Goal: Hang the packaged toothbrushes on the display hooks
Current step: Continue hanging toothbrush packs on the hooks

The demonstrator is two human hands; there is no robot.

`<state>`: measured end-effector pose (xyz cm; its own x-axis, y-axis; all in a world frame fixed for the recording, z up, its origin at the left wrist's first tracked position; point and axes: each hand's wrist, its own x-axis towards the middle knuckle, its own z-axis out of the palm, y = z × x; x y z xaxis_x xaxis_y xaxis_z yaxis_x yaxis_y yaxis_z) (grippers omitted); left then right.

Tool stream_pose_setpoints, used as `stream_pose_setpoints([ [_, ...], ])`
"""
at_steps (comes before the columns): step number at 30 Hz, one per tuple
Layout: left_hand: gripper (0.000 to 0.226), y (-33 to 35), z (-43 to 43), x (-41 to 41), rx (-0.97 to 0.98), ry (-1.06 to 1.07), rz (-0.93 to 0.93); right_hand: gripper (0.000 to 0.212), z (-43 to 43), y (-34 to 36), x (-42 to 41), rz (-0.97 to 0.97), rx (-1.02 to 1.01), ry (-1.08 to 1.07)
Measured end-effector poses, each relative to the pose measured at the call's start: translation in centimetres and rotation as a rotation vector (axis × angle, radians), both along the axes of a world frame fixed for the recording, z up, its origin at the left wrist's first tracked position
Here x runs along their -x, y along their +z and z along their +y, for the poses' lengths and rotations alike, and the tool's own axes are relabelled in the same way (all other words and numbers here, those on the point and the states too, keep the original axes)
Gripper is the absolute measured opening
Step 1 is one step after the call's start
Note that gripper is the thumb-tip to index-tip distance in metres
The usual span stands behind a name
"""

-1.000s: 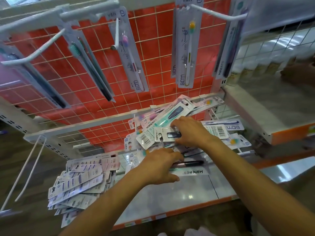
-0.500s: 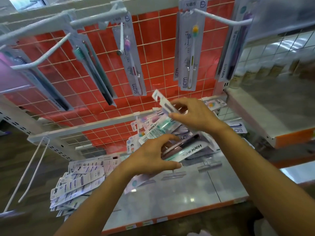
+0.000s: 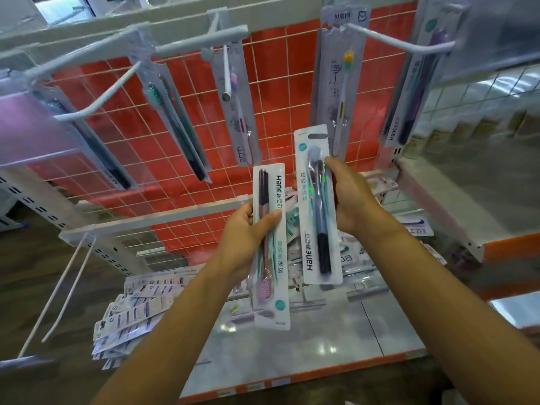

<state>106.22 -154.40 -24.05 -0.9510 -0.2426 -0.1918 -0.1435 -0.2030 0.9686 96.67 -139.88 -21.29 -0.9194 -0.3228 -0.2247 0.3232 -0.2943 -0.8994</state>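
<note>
Blurry, edge-cut purple pkg

Glossy clear plastic toothbrush packs, white-coated metal hooks, glossy reflective shelf.

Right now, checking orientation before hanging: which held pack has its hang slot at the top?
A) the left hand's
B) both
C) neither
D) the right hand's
D: the right hand holds the grey-brush pack slot-up; the left hand holds the pink-brush pack with its brush head down.
</note>
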Motion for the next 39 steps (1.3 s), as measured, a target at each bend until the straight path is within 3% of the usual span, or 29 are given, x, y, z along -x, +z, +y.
stream_pose_setpoints([
  [7,0.011,-0.1,1.0,1.0,0.003,0.061,-0.005,0.025,-1.0,-1.1,-0.8,0.064,-0.088,0.058],
  [13,0.015,-0.2,1.1,1.3,0.006,0.071,-0.022,0.032,-1.3,-1.7,-1.2,0.180,-0.115,0.090],
  [25,0.021,0.1,0.5,1.6,-0.020,0.257,0.080,0.019,-1.6,-2.6,-2.0,0.182,-0.105,0.225],
  [39,0.023,0.5,2.3,2.1,-0.104,0.224,0.094,0.023,-0.2,-2.6,-1.9,0.153,-0.107,0.214],
])
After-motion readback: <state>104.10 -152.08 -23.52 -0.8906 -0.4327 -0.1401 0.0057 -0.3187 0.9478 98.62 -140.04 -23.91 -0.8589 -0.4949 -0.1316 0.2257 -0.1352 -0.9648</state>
